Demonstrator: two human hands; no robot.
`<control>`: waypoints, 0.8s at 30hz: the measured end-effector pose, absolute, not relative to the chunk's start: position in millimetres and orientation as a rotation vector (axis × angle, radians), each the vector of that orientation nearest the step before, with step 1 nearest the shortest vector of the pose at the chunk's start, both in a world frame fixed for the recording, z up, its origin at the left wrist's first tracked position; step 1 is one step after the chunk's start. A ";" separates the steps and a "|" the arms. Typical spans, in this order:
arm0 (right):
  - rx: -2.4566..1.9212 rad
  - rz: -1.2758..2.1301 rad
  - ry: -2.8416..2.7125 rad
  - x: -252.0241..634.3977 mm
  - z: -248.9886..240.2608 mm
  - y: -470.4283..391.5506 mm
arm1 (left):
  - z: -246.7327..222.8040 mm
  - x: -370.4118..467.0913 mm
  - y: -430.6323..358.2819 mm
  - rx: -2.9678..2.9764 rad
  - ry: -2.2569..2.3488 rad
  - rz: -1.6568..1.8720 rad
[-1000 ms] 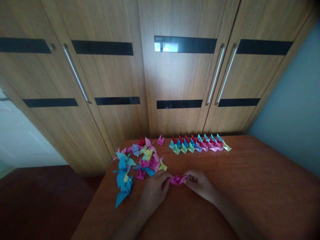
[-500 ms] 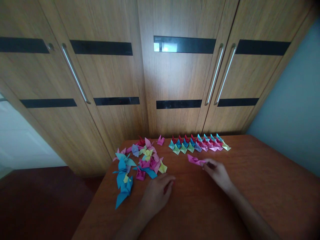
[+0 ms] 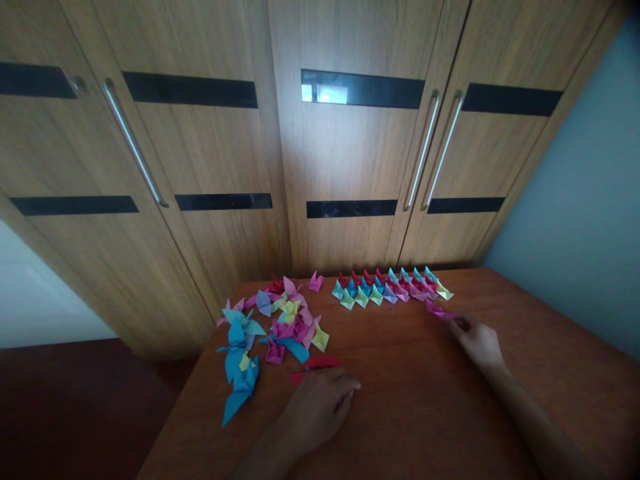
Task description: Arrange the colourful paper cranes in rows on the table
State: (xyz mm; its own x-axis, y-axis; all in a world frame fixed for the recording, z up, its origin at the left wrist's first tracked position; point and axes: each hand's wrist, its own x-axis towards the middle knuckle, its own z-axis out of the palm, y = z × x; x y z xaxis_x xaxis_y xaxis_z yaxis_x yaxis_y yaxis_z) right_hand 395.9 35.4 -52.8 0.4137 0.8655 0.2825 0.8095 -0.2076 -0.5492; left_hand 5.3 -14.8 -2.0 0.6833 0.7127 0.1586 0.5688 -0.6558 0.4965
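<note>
Pinched in my right hand (image 3: 477,341) is a magenta folded paper piece (image 3: 438,311), close to the near right end of neat rows of small folded papers (image 3: 376,295). The rows show red, blue, green, pink and yellow pieces. My left hand (image 3: 323,403) is low over the table, its fingers curled together. A red folded paper (image 3: 321,361) shows just beyond it, partly hidden by the hand; whether the fingers grip it is unclear. To the left lies a loose pile of folded papers, with pink (image 3: 307,320), blue (image 3: 245,377) and yellow (image 3: 321,338) ones.
A single pink folded paper (image 3: 316,281) stands between the pile and the rows. The brown wooden table (image 3: 400,400) meets a wooden wardrobe (image 3: 345,153) with metal handles at the back. A blue wall (image 3: 575,220) is on the right.
My right hand has moved right with the magenta paper, from in front of the rows to their right end. A red paper now shows beyond my left hand. The view has shifted slightly.
</note>
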 end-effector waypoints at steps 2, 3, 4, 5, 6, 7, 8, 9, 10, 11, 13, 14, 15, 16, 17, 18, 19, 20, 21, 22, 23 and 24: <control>-2.072 0.084 -1.429 399.2 -55.7 36.0 | -2.3 5.2 -14.3 2.490 1.000 0.481; -2.086 0.075 -1.438 400.3 -57.0 36.6 | -2.9 5.3 -14.2 2.491 1.002 0.485; -2.099 0.066 -1.443 401.2 -58.2 37.3 | -3.5 5.3 -14.1 2.490 1.004 0.489; -2.110 0.056 -1.448 402.0 -59.2 38.0 | -4.1 5.4 -14.1 2.490 1.007 0.492; -2.120 0.048 -1.453 402.8 -60.1 38.8 | -4.7 5.4 -14.0 2.489 1.007 0.493; -2.131 0.041 -1.456 403.5 -60.8 39.5 | -5.0 5.4 -14.0 2.490 1.007 0.489; -2.144 0.031 -1.456 404.3 -61.4 40.1 | -5.1 5.4 -14.0 2.490 1.007 0.485; -2.156 0.020 -1.454 405.2 -61.9 40.6 | -5.0 5.3 -14.0 2.490 1.010 0.480; -2.169 0.013 -1.453 406.2 -62.4 40.9 | -4.8 5.2 -14.0 2.488 1.013 0.477; -2.184 0.007 -1.449 407.3 -62.8 41.2 | -4.3 5.1 -14.0 2.487 1.014 0.476; -2.220 0.002 -1.431 409.9 -63.5 41.4 | -3.4 4.7 -14.0 2.485 1.008 0.478; -2.237 0.001 -1.419 411.4 -63.8 41.5 | -2.8 4.5 -13.9 2.485 1.002 0.479; -2.252 0.000 -1.404 412.9 -64.0 41.5 | -2.4 4.3 -13.8 2.487 0.996 0.479; -2.266 0.000 -1.390 414.5 -64.2 41.7 | -1.9 4.1 -13.8 2.488 0.992 0.479; -2.277 0.002 -1.379 416.0 -64.4 41.9 | -1.4 4.0 -13.7 2.489 0.990 0.478; -2.288 0.006 -1.371 417.4 -64.6 42.2 | -1.0 3.9 -13.7 2.490 0.990 0.475; -2.296 0.012 -1.367 418.6 -64.8 42.5 | -0.6 3.9 -13.7 2.490 0.992 0.471; -2.298 0.018 -1.369 419.5 -65.1 42.9 | -0.3 3.9 -13.8 2.491 0.994 0.466; -2.299 0.022 -1.375 420.1 -65.4 43.3 | 0.0 4.0 -13.9 2.493 0.996 0.459; -2.297 0.019 -1.381 420.5 -65.8 43.6 | 0.1 4.1 -13.9 2.496 0.997 0.454; -2.296 0.011 -1.388 420.6 -66.2 43.9 | 0.0 4.3 -14.0 2.499 0.998 0.454; -2.296 0.000 -1.392 420.7 -66.7 44.1 | -0.3 4.3 -14.1 2.501 0.998 0.457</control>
State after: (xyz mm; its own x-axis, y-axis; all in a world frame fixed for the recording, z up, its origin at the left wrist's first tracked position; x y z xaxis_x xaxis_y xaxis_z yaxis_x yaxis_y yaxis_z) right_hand 420.7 44.1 -66.7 0.4901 0.8411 0.2287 0.8412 -0.3877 -0.3769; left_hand 4.3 -14.1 -0.3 0.6904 0.7082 0.1476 0.5748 -0.6610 0.4825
